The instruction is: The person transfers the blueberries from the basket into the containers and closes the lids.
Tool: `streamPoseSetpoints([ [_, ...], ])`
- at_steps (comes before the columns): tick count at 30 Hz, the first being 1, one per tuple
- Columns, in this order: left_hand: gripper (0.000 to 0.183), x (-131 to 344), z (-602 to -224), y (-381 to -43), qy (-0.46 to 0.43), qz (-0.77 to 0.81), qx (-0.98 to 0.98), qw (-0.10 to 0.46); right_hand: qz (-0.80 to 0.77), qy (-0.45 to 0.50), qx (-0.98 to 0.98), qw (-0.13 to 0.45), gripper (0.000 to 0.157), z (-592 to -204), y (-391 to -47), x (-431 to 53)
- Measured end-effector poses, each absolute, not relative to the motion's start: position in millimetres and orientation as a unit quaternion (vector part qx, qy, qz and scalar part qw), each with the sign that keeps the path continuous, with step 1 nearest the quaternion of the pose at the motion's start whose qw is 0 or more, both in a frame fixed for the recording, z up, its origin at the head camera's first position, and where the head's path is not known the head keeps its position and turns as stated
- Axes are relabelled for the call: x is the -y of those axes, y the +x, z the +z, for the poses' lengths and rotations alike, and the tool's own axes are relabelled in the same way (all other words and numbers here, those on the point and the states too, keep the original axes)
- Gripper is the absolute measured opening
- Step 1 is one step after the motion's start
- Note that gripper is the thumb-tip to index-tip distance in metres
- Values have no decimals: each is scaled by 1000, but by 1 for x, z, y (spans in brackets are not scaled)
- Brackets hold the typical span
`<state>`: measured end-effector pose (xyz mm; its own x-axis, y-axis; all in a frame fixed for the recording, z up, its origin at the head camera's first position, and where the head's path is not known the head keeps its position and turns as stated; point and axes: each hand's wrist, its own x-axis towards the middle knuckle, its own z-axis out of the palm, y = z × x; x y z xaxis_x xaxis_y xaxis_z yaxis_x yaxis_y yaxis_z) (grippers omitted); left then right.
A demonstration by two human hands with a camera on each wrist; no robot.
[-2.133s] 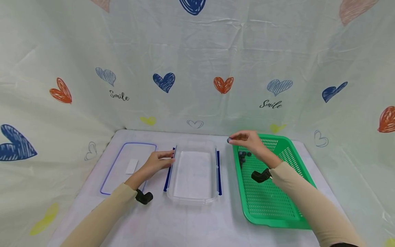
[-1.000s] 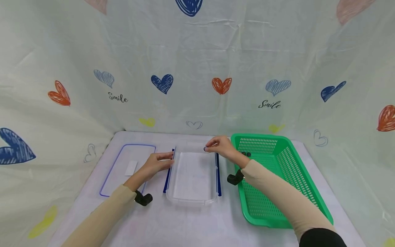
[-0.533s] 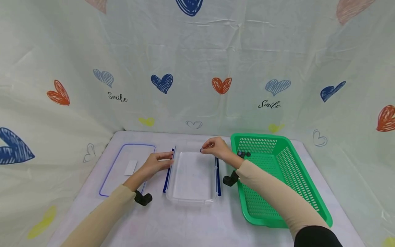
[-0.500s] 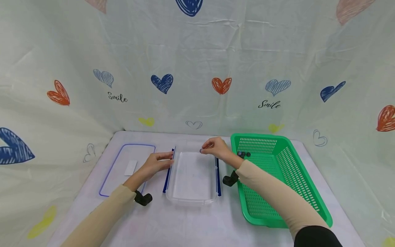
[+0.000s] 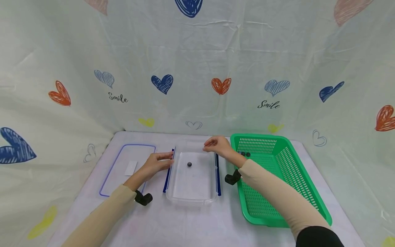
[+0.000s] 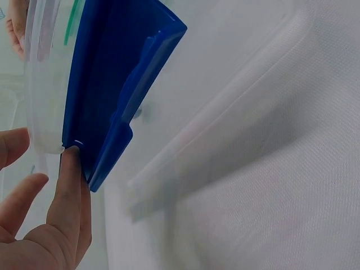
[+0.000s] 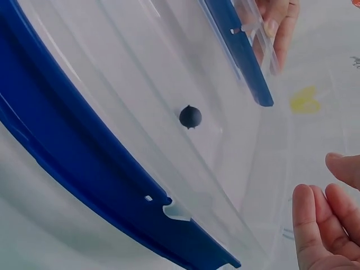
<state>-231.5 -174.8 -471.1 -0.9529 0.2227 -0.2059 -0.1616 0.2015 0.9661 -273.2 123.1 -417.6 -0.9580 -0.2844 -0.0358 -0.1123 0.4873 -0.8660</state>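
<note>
A single dark blueberry (image 5: 189, 164) lies on the floor of the clear plastic food container (image 5: 192, 200), toward its far half; the right wrist view shows the same blueberry (image 7: 190, 117) up close. Over the container's far right corner hovers my right hand (image 5: 217, 145), thumb and fingertips apart with nothing between them. My left hand (image 5: 157, 164) rests at the container's left side, its fingers fairly straight. In the left wrist view the left fingertips (image 6: 70, 154) touch the end of the blue locking flap (image 6: 107, 73), which hangs down.
Right of the container stands a green perforated basket (image 5: 243, 206) with several blueberries (image 5: 248, 154) in its far left corner, partly hidden by the right wrist. On the left lies a clear lid with a blue seal (image 5: 106, 176). A heart-printed sheet (image 5: 197, 103) hangs behind the table.
My right hand has carried a blueberry from over the basket's edge leftward to the container and let it go; it now lies inside. The left hand has stayed in place.
</note>
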Motion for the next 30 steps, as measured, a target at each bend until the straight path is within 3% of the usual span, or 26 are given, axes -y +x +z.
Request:
streamPoseSetpoints([
  [10, 52, 174, -470, -230, 18, 630, -762, 150, -551, -113, -820, 107, 32, -407, -275, -142],
  [30, 53, 173, -468, -231, 26, 631, -759, 156, -592, -65, -801, 63, 34, -394, -273, -193],
])
